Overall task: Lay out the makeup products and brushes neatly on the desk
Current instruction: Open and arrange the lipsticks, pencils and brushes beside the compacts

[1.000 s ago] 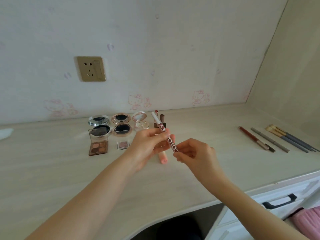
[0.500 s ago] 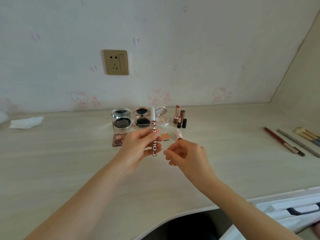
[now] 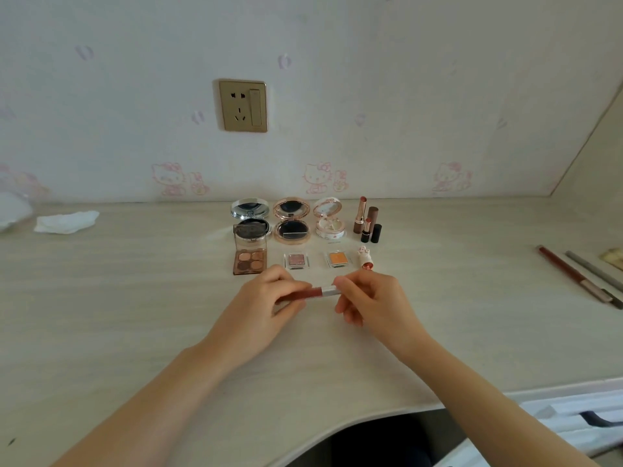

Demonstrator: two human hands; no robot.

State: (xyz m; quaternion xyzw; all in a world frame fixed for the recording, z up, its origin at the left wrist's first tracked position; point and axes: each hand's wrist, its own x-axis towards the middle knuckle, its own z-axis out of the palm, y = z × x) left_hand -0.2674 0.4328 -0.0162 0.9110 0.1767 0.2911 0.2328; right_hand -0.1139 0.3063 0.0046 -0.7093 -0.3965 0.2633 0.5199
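Head view, both hands' fingers pinching lip pencil [image 3: 312,292] level, bare desk [image 3: 118,298] either side

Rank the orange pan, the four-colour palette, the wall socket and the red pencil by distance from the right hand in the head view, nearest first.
From the right hand:
1. Orange pan, just beyond the hand on the desk.
2. Four-colour palette, to the left, past the left hand.
3. Red pencil, far right on the desk.
4. Wall socket, up on the wall behind everything.
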